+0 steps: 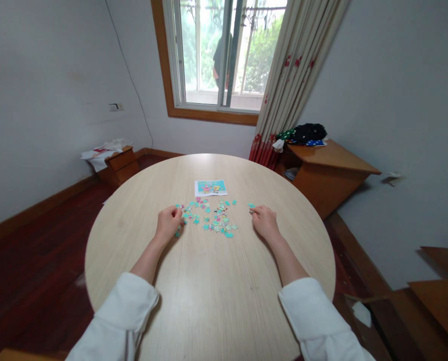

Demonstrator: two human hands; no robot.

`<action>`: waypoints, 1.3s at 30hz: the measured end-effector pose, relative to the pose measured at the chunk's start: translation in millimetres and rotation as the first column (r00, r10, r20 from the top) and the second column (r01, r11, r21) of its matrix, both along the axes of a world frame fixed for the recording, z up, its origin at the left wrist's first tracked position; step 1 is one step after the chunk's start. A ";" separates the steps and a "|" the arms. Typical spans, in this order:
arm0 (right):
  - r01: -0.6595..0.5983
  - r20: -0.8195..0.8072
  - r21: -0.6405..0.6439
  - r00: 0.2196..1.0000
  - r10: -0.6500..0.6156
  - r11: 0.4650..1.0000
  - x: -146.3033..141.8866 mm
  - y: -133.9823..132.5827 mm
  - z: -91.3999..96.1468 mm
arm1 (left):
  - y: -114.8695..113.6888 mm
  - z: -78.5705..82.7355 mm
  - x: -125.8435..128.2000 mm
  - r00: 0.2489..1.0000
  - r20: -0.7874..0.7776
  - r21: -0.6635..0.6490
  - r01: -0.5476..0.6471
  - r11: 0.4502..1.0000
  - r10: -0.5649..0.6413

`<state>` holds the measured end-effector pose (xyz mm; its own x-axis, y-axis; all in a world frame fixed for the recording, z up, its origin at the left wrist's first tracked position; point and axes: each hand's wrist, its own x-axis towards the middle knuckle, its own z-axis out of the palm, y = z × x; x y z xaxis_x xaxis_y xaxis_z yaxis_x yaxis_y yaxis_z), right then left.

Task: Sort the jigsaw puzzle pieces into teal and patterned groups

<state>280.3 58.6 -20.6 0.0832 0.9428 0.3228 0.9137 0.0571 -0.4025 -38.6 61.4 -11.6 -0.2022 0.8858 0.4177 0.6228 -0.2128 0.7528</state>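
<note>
Two hands rested on the round worktop (208,281), one on either flank of the scattered puzzle pieces (208,216). Your left hand (168,224) was curled shut with its knuckles up; its grip sat at the near-left edge of the scatter, touching or just over a few teal pieces, though whether a piece was pinched inside I could not tell. Your right hand (265,222) was likewise curled, its fingertips just beside a lone teal piece (251,205) at the far tip of the grip; whether it held that piece could not be made out either.

Between the two grips the pieces lay flat and loose, spread in a band whose long axis ran from one hand to the other. Individual pieces were too small to say which way any one pointed. Beyond the scatter, farther from you than either grip, lay the reference picture (210,187), flat, its long edge running left to right and its face turned up toward you.

My judgement of the risks: a sweep of either wrist or sleeve could have pushed loose pieces apart or under your palm, and a curled hand hid what lay beneath it, so a piece could have been dragged unnoticed toward the near rim.
</note>
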 end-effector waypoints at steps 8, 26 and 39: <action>-0.296 -0.215 0.059 0.929 0.302 0.953 -11.9 -7.2 4.5 | 1.4 -3.5 -1.4 1.000 -0.012 0.013 0.012 1.000 -0.012; -0.492 -0.373 -0.063 0.819 0.437 0.869 -16.3 -13.8 5.7 | -0.3 -0.4 -0.2 1.000 -0.017 -0.016 -0.001 1.000 0.001; -0.482 -0.340 -0.087 0.837 0.429 0.872 -17.0 -13.1 6.4 | -0.9 2.7 0.2 1.000 -0.022 -0.031 -0.007 0.999 0.007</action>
